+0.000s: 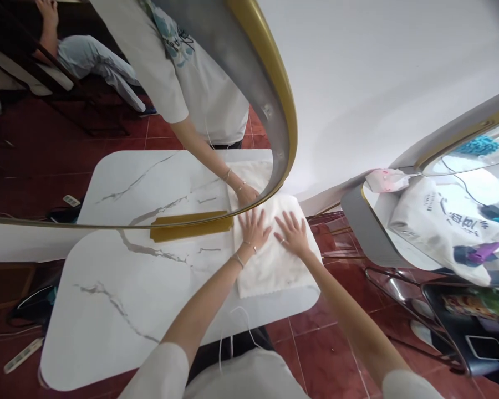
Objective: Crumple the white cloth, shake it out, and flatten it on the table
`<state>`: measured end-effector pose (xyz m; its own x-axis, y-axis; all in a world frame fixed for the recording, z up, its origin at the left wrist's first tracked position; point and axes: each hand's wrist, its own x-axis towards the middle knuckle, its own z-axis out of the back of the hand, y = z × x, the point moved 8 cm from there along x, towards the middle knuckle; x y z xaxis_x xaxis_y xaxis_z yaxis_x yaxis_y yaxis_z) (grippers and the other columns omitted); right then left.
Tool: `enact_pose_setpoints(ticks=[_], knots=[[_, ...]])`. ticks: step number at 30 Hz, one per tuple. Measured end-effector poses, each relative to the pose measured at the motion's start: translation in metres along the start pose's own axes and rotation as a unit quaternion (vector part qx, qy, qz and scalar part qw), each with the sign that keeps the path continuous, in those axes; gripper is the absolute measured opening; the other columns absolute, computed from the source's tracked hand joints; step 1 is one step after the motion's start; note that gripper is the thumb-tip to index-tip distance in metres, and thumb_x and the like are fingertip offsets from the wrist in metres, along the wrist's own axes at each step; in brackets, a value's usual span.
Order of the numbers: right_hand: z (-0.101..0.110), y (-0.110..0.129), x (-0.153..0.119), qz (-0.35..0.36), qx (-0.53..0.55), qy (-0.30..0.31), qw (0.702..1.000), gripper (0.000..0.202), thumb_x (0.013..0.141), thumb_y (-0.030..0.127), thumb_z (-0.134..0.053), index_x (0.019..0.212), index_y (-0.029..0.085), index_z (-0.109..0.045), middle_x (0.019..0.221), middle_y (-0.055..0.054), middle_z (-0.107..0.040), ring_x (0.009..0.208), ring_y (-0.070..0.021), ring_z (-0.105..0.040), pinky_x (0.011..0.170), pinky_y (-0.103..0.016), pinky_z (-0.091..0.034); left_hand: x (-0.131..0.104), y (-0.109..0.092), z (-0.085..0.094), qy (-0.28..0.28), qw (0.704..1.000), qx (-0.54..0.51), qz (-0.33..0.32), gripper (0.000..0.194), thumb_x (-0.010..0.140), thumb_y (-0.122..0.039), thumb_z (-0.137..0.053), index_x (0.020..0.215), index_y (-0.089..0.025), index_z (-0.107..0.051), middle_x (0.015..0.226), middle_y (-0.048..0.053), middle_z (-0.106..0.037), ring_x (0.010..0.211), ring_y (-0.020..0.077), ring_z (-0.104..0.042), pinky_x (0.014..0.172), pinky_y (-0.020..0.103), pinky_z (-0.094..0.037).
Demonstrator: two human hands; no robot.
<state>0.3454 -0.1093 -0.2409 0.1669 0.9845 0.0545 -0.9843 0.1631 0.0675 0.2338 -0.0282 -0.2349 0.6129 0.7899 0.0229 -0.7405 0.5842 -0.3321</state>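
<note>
A cream-white towel lies flat near the right end of a white marble-patterned table. My left hand rests on its upper left part, palm down with fingers spread; bracelets circle that wrist. To the right, my right hand also presses flat on the cloth, fingers apart and a ring on one of them. Neither hand grips anything. The far edge of the towel meets the foot of a large mirror.
A gold-rimmed mirror stands along the table's far side, with a gold base piece. At right, another table bears a white printed bag and a tissue pack. A black chair holds a phone. A power strip lies on the floor.
</note>
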Motion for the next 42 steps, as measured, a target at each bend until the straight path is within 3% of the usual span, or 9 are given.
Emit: enact_pose_setpoints(ticks=[3,6,13,18,20,25,31,39,42], knots=[[0.000,-0.008,0.035,0.009,0.005,-0.004,1.000,0.053,0.097,0.048,-0.033,0.148,0.030,-0.029,0.157,-0.003,-0.019,0.145,-0.0266,-0.012,0.112,-0.058,-0.012,0.014,-0.003,0.002,0.010,1.000,0.001,-0.028,0.064,0.092,-0.046,-0.044,0.148,-0.018,-0.029,0.155,0.019,-0.023,0.141,0.0404,-0.021,0.111,0.065,-0.014],[0.002,-0.008,0.026,-0.005,0.009,-0.016,1.000,0.053,0.098,0.046,-0.032,0.148,0.030,-0.028,0.157,-0.003,-0.020,0.145,-0.0251,-0.013,0.113,-0.055,-0.014,-0.026,-0.017,0.003,0.002,0.996,0.004,-0.094,0.064,0.090,-0.046,-0.048,0.147,-0.021,-0.031,0.157,0.016,-0.018,0.144,0.0392,-0.009,0.113,0.063,-0.010],[0.006,0.025,-0.124,-0.110,0.000,-0.047,0.993,0.053,0.099,0.047,-0.025,0.150,0.032,-0.019,0.156,-0.004,-0.023,0.144,-0.0249,-0.016,0.112,-0.057,-0.011,-0.183,-0.038,0.001,0.043,0.974,-0.027,-0.220,0.065,0.091,-0.050,-0.042,0.149,-0.027,-0.024,0.159,0.009,-0.013,0.146,0.0344,-0.006,0.114,0.060,-0.008],[0.005,0.067,-0.192,-0.192,-0.013,-0.080,0.978,0.056,0.098,0.050,-0.020,0.149,0.028,-0.025,0.154,-0.007,-0.027,0.144,-0.0270,-0.018,0.111,-0.059,-0.012,-0.248,-0.032,0.004,0.053,0.964,-0.041,-0.259,0.065,0.092,-0.051,-0.041,0.149,-0.027,-0.021,0.159,0.007,-0.015,0.146,0.0316,-0.010,0.115,0.057,-0.007],[0.003,0.079,-0.192,-0.210,-0.011,-0.078,0.974,0.056,0.098,0.051,-0.017,0.148,0.028,-0.029,0.154,-0.007,-0.027,0.144,-0.0272,-0.018,0.111,-0.059,-0.012,-0.245,-0.021,0.011,0.024,0.974,-0.064,-0.218,0.062,0.092,-0.050,-0.042,0.148,-0.028,-0.025,0.158,0.007,-0.017,0.145,0.0299,-0.015,0.115,0.056,-0.012],[0.002,0.092,-0.167,-0.217,0.010,-0.075,0.973,0.055,0.098,0.049,-0.016,0.150,0.031,-0.022,0.154,-0.007,-0.027,0.143,-0.0289,-0.018,0.108,-0.064,-0.014,-0.166,0.038,0.031,-0.071,0.978,-0.152,0.120,0.031,0.087,-0.023,-0.051,0.115,-0.015,-0.061,0.141,0.019,-0.042,0.135,0.0340,-0.035,0.108,0.056,-0.033],[-0.001,0.094,-0.148,-0.208,0.038,-0.082,0.974,0.055,0.098,0.045,-0.021,0.151,0.031,-0.015,0.155,-0.010,-0.024,0.143,-0.0326,-0.017,0.106,-0.068,-0.012,-0.074,0.057,0.059,-0.063,0.971,-0.208,0.099,0.025,0.085,-0.010,-0.048,0.085,-0.022,-0.070,0.089,0.002,-0.070,0.087,0.0164,-0.064,0.085,0.032,-0.052],[-0.010,0.162,-0.063,-0.112,0.070,-0.049,0.990,0.061,0.097,0.043,-0.022,0.152,0.019,-0.013,0.155,-0.011,-0.024,0.145,-0.0277,-0.010,0.110,-0.064,-0.004,-0.110,0.130,0.101,-0.152,0.945,-0.112,0.268,0.036,0.089,-0.016,-0.043,0.121,-0.012,-0.058,0.126,0.019,-0.057,0.124,0.0330,-0.047,0.100,0.051,-0.041],[-0.014,0.190,-0.033,-0.104,0.090,-0.044,0.990,0.061,0.097,0.045,-0.022,0.152,0.019,-0.018,0.155,-0.012,-0.022,0.145,-0.0288,-0.009,0.109,-0.066,-0.003,-0.116,0.132,0.093,-0.157,0.965,-0.037,0.208,0.055,0.089,-0.023,-0.048,0.140,-0.008,-0.038,0.150,0.021,-0.031,0.143,0.0344,-0.021,0.112,0.053,-0.026]])
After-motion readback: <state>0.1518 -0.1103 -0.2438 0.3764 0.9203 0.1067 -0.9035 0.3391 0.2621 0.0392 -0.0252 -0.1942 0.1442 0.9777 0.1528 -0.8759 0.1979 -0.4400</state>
